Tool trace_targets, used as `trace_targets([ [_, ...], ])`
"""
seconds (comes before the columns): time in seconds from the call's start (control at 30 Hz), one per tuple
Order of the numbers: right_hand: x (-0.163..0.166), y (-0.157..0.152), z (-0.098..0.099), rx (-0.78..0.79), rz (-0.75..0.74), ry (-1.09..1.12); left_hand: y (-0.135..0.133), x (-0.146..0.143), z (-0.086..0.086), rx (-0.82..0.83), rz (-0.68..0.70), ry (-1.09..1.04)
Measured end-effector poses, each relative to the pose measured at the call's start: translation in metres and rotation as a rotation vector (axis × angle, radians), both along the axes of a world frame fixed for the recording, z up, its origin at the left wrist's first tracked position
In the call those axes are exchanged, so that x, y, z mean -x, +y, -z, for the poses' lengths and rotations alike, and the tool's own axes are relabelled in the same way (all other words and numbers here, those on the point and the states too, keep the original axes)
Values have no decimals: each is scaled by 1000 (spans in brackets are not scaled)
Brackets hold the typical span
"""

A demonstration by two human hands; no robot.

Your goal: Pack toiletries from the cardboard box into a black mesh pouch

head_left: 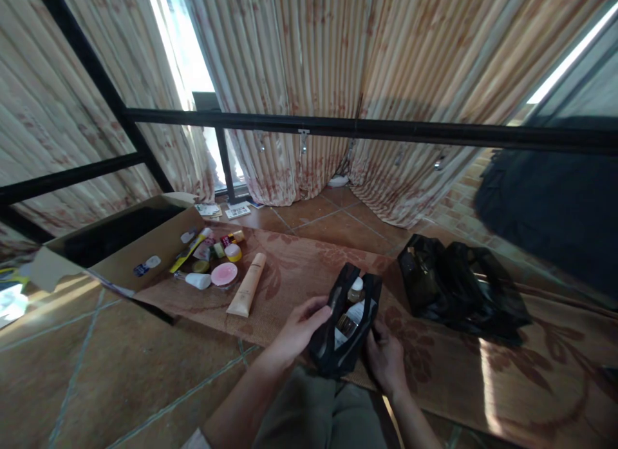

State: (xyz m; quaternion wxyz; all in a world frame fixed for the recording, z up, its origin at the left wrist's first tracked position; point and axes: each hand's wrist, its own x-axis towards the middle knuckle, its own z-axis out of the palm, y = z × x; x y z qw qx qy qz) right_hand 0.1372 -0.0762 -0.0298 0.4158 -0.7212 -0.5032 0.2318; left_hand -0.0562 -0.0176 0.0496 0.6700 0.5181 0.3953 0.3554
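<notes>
A small black pouch (pixel 322 349) with its top open is held between my two hands at the table's near edge. Inside it sit a white-capped bottle (pixel 356 289) and a whitish item with a dark label (pixel 355 315). My left hand (pixel 304 326) grips the pouch's left side, thumb on its rim. On the opposite side, my right hand (pixel 386 359) holds it with curled fingers, partly in shadow. To the left lie a beige squeeze tube (pixel 248 286), a round pink container (pixel 224 274) and a white tube (pixel 197 280).
An open cardboard box (pixel 145 249) stands at the left end, beside several small cosmetics and a yellow packet (pixel 189 250). More black mesh bags (pixel 463 288) stand on the right of the cloth-covered table (pixel 290 252). A black metal bar (pixel 328 124) crosses before the curtains (pixel 299 56).
</notes>
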Motion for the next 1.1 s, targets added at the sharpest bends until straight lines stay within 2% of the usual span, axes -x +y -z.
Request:
trace_targets([
  [0.13, 0, -1, 1, -25, 18, 24, -9, 9, 20, 70, -14, -38],
  [0.23, -1, -2, 4, -40, 6, 78, -14, 14, 36, 72, 50, -21],
  [0.33, -3, -3, 7, -35, -2, 83, -16, 19, 43, 24, 148, -45],
  [0.5, -2, -4, 7, -22, -4, 20, -17, 26, 44, -116, 242, -26],
  [0.73, 4, -14, 11, -47, -41, -163, -22, 26, 45, -282, 210, 142],
  [0.87, 12, -27, 14, -47, -62, -242, -24, 24, 41, -327, 192, 147],
  [1.1, 28, -45, 11, -54, -69, -296, -30, 20, 35, -372, 250, 71],
])
